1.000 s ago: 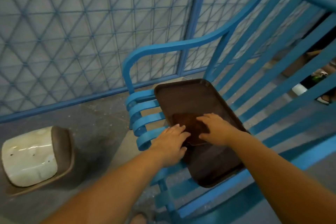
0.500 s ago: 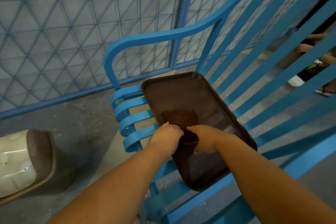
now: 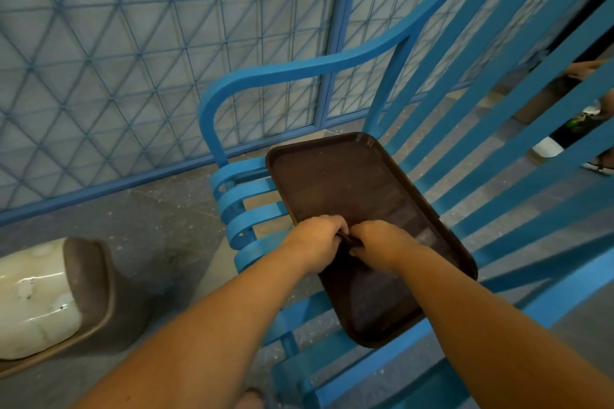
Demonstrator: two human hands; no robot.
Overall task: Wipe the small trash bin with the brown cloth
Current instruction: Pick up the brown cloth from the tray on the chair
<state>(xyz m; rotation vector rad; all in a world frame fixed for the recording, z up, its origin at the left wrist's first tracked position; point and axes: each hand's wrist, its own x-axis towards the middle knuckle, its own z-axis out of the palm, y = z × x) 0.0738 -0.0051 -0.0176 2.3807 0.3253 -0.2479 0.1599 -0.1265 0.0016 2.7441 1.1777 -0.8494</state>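
A dark brown tray (image 3: 335, 176) lies on the seat of a blue slatted rocking chair (image 3: 252, 209). Over the tray's middle my left hand (image 3: 317, 242) and my right hand (image 3: 382, 242) are curled close together, both gripping the bunched brown cloth (image 3: 347, 240). Only a thin dark strip of the cloth shows between my fingers. The small trash bin (image 3: 56, 295) lies on its side on the floor at the lower left, brown outside with a shiny white liner facing me.
A blue wire-mesh fence (image 3: 133, 60) runs behind the chair. Grey concrete floor (image 3: 159, 229) separates the chair and the bin. Another person's legs and sandalled foot (image 3: 598, 166) show past the chair back at the right edge.
The cloth lay flat on the tray under my spread fingers; both hands have since curled and gathered it into a bunch. The view has shifted closer to the chair.
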